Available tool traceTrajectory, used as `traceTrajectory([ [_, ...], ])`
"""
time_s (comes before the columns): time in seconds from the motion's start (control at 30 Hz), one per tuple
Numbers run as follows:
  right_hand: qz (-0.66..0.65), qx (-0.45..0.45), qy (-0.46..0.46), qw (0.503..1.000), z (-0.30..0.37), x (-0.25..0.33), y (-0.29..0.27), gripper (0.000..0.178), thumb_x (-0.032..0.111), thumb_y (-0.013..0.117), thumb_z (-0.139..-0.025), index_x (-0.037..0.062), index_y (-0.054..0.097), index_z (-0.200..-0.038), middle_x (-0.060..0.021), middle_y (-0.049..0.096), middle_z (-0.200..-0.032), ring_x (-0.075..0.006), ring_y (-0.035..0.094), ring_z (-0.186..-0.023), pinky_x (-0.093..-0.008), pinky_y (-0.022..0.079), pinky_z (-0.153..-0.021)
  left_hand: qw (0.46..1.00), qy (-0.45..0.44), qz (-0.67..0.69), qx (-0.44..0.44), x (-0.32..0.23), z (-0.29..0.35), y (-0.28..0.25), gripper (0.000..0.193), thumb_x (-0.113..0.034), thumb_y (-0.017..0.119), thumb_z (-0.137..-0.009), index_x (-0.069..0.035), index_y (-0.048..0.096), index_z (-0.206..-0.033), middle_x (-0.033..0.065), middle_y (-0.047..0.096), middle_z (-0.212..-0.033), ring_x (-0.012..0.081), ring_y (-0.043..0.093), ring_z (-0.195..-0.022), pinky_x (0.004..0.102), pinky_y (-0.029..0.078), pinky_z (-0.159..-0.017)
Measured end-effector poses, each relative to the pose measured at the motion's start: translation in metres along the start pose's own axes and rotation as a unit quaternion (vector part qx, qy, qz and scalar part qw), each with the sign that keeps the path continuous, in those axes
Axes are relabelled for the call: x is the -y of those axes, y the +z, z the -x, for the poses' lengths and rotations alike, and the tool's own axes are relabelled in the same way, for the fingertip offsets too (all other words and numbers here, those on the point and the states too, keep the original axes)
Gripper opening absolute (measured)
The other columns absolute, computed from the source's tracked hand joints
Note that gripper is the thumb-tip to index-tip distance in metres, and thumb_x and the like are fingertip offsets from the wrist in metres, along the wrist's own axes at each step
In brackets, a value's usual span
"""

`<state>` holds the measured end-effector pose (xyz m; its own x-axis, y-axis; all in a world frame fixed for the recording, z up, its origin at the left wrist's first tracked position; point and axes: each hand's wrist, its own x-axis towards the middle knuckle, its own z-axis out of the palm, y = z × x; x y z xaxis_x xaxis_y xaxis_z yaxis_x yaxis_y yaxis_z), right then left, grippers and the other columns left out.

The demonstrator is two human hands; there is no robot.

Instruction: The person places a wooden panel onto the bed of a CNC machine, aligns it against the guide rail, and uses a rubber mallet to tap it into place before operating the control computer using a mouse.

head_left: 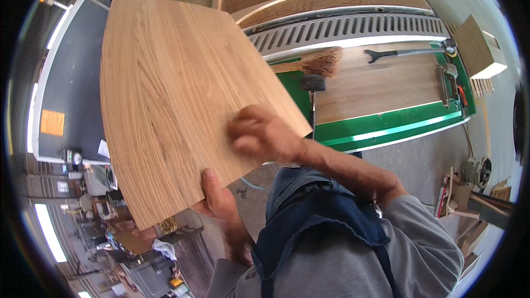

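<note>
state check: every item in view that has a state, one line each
wood panel: held up off the bench, tilted
left hand: gripping the panel's lower edge, thumb on its face
right hand: on the panel's face, blurred
brush: lying on the bench
wrench: lying flat, untouched

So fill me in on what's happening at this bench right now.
A person holds up a light wooden panel in front of them. The left hand grips its lower edge, thumb on the face, while the right hand lies on the face near the lower right corner, blurred. Behind it stands a green-edged worktable with a hand broom, a black-headed mallet and a wrench on its wooden top. The person wears a grey top and a dark blue apron.
</note>
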<state>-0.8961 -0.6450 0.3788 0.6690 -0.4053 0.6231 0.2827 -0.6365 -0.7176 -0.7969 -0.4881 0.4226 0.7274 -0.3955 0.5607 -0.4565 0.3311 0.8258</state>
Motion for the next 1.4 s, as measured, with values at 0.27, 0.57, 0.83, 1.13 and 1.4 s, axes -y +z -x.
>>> traceTrajectory([
  [0.27, 0.21, -0.047, 0.415, 0.884, 0.108, -0.123, -0.004, 0.034, 0.031, 0.055, -0.092, 0.0159, 0.062, -0.122, -0.0176, 0.053, -0.13, -0.0388, 0.053, -0.118, -0.0485, 0.046, -0.096, 0.967, -0.158, 0.13, -0.151, 0.046, 0.01, -0.107, 0.057, -0.002, 0.059, -0.082, 0.004, 0.045, -0.137, 0.0174, 0.053, -0.134, 0.032, 0.053, -0.122, 0.0465, 0.042, -0.107],
  [0.57, 0.216, -0.011, 0.445, 0.869, 0.103, -0.157, -0.005, 0.05, 0.043, 0.06, -0.089, 0.0089, 0.056, -0.125, -0.0258, 0.065, -0.11, -0.0418, 0.064, -0.103, -0.048, 0.05, -0.088, 0.909, -0.279, 0.254, -0.179, 0.089, 0.029, -0.157, 0.062, -0.003, 0.064, -0.079, -0.002, 0.046, -0.139, 0.0123, 0.054, -0.135, 0.0286, 0.052, -0.126, 0.0464, 0.045, -0.105],
  [0.83, 0.184, -0.031, 0.488, 0.853, 0.122, -0.176, 0.007, 0.039, 0.039, 0.061, -0.091, 0.0083, 0.059, -0.115, -0.022, 0.062, -0.118, -0.0408, 0.063, -0.105, -0.0464, 0.051, -0.087, 0.909, -0.282, 0.257, -0.167, 0.092, 0.035, -0.159, 0.066, -0.005, 0.067, -0.077, -0.007, 0.047, -0.14, 0.008, 0.053, -0.135, 0.026, 0.051, -0.125, 0.0446, 0.044, -0.106],
  [1.13, 0.28, -0.031, 0.383, 0.88, 0.133, -0.153, 0.043, 0.029, 0.021, 0.053, -0.097, 0.0083, 0.057, -0.123, -0.0233, 0.051, -0.131, -0.042, 0.051, -0.118, -0.0495, 0.044, -0.096, 0.928, -0.252, 0.236, -0.138, 0.084, 0.017, -0.162, 0.066, -0.001, 0.065, -0.076, -0.007, 0.048, -0.139, 0.008, 0.052, -0.135, 0.0244, 0.05, -0.125, 0.0425, 0.043, -0.107],
  [1.4, 0.336, 0.029, 0.288, 0.896, 0.124, -0.104, 0.07, 0.043, 0.016, 0.058, -0.092, 0.0063, 0.053, -0.133, -0.0245, 0.049, -0.135, -0.0432, 0.049, -0.121, -0.048, 0.042, -0.102, 0.932, -0.257, 0.228, -0.112, 0.083, -0.003, -0.181, 0.07, 0.002, 0.063, -0.069, -0.005, 0.05, -0.137, 0.0065, 0.054, -0.131, 0.024, 0.051, -0.123, 0.0412, 0.041, -0.106],
])
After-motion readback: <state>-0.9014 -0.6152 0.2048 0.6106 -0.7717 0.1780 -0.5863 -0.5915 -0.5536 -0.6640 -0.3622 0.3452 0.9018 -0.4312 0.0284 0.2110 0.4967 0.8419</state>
